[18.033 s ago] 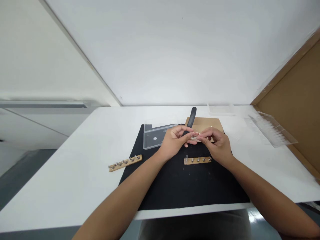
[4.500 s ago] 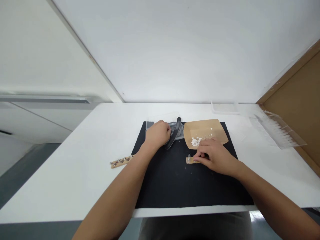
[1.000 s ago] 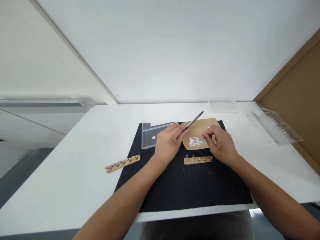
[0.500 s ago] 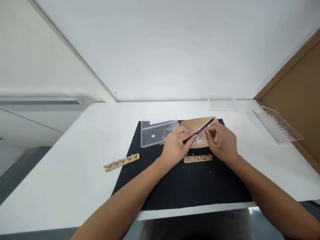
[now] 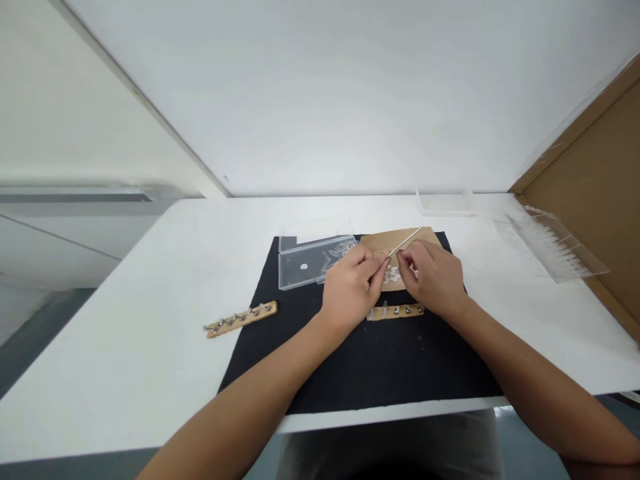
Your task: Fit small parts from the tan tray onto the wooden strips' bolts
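Observation:
My left hand (image 5: pixel 354 280) is closed around one end of a slim nail file (image 5: pixel 406 241), which points up and to the right, its thin pale edge toward me. Just right of the file, my right hand (image 5: pixel 434 273) is pinched close to it. Whatever lies between those fingertips is too small to make out. Below the hands, a wooden strip (image 5: pixel 407 311) carries small metal studs and clear nail tips. Under the file lies a brown paper sheet (image 5: pixel 373 241) with small whitish pieces (image 5: pixel 393 275) on it.
A clear plastic case (image 5: pixel 300 270) holding transparent nail tips lies left of the hands on a black mat (image 5: pixel 350 373). Another studded wooden strip (image 5: pixel 242 320) rests at the left. Farther back are a clear tray (image 5: pixel 445 203) and, rightward, a plastic sheet of tips (image 5: pixel 555 247).
The nail file has turned from showing its dark flat face to showing its narrow pale edge. My right hand has shifted slightly left, nearer my left hand.

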`<action>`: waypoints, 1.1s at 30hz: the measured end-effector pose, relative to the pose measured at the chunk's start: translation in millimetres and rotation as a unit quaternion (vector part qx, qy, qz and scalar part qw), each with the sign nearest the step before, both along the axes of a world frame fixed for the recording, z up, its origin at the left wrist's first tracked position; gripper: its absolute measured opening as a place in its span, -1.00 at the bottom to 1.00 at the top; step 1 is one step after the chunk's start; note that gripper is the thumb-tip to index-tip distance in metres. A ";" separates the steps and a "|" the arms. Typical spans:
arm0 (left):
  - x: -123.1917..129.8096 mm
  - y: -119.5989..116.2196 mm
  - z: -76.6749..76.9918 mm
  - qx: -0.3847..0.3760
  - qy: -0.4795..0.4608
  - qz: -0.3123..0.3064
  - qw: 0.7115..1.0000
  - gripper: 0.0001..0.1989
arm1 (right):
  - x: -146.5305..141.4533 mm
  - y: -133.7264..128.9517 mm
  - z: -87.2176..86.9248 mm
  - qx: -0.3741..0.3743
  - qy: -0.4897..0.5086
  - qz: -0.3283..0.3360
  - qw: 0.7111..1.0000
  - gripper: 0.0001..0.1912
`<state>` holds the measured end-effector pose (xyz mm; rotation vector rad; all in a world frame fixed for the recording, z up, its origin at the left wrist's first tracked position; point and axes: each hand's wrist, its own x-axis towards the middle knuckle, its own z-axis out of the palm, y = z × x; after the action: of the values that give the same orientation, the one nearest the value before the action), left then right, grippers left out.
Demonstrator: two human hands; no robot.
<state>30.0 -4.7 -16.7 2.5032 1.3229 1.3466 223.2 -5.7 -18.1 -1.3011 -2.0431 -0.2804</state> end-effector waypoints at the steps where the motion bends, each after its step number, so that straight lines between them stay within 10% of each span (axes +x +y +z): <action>1: 0.3 -0.4 1.0 0.001 -0.003 0.001 1.000 -0.69 | -0.1 0.4 0.7 0.002 0.012 -0.016 1.000 -0.73; 33: 6.6 -1.0 -10.5 0.018 -0.007 0.010 1.000 -0.77 | 9.6 2.1 5.5 0.022 0.036 -0.019 0.999 -0.77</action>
<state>36.6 -5.6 -27.2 2.5049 1.3353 1.4024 232.8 -3.6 -12.6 -1.3052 -1.9443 -0.2898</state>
